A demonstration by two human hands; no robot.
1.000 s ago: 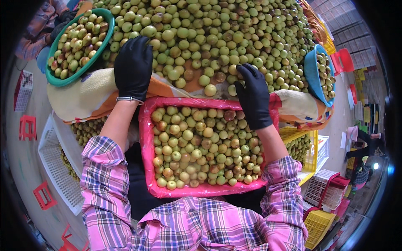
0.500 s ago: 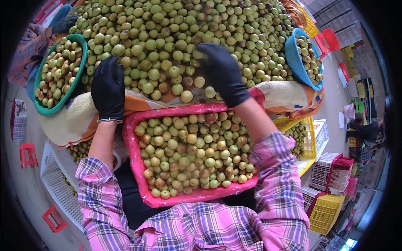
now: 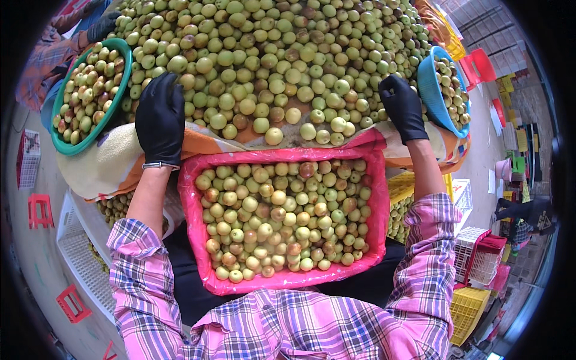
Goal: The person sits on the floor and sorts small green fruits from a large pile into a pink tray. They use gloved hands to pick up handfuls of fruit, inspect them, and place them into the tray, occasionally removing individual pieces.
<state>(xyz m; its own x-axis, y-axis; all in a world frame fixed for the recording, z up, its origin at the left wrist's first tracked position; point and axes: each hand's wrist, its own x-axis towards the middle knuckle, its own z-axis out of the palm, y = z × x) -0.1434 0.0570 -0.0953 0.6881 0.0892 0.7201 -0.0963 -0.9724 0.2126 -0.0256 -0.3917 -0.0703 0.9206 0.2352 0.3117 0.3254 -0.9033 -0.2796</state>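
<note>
A broad heap of green and brown jujubes (image 3: pixel 258 60) covers the cloth-lined table ahead of me. My left hand (image 3: pixel 160 114), in a black glove, rests at the heap's near left edge. Its fingers are curled together, and what lies under them is hidden. In a matching glove, my right hand (image 3: pixel 403 109) is at the heap's right edge, close to the blue basket (image 3: pixel 429 90) of jujubes. Those fingers are closed too, their contents out of sight. Between my forearms, a pink-lined crate (image 3: pixel 195 222) full of jujubes sits against me.
A green basket (image 3: pixel 59 129) of jujubes stands at the left, where another person's gloved hand (image 3: pixel 103 27) reaches in. White (image 3: pixel 84 240) and yellow crates (image 3: pixel 471 312) flank me. Red stools (image 3: pixel 41 211) stand on the floor. A patterned cloth (image 3: pixel 102 159) drapes the table edge.
My right hand has swept from the middle of the heap to its right edge, beside the blue basket. Several jujubes now lie loose near the cloth. My left hand has barely moved.
</note>
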